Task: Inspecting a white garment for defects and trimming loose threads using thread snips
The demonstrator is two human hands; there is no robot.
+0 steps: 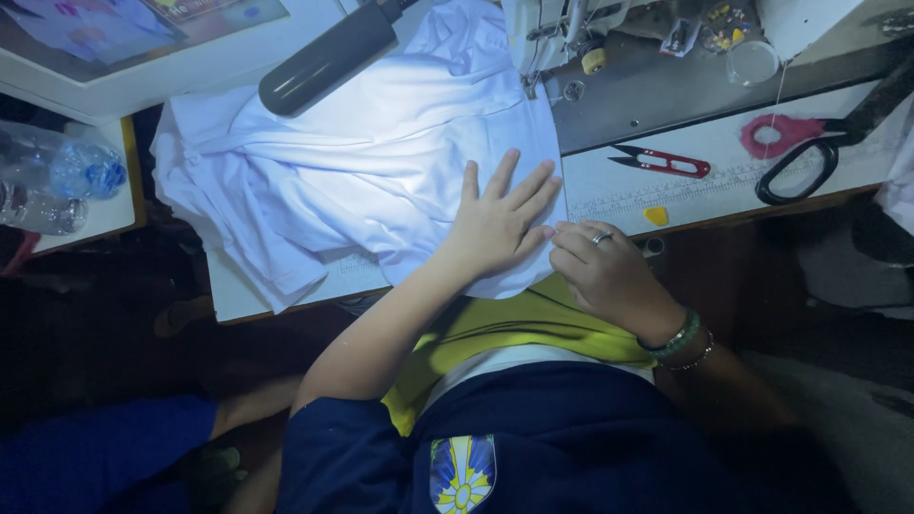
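Note:
White fabric (362,162) lies spread over the sewing table under a lamp's light. My left hand (500,224) rests flat on the fabric's near right part, fingers spread. My right hand (605,271), with a ring and a green bead bracelet, has its fingers curled at the fabric's right edge by the table front, pinching the edge. The sewing machine (562,38) stands at the far edge, with the fabric running up to its needle area.
Red thread snips (666,164), black-handled scissors (809,157) beside a pink piece and a yellow chalk (655,215) lie on the table's right. A dark lamp head (328,57) hangs over the fabric. Plastic bottles (67,181) sit at left. Yellow cloth (514,328) lies on my lap.

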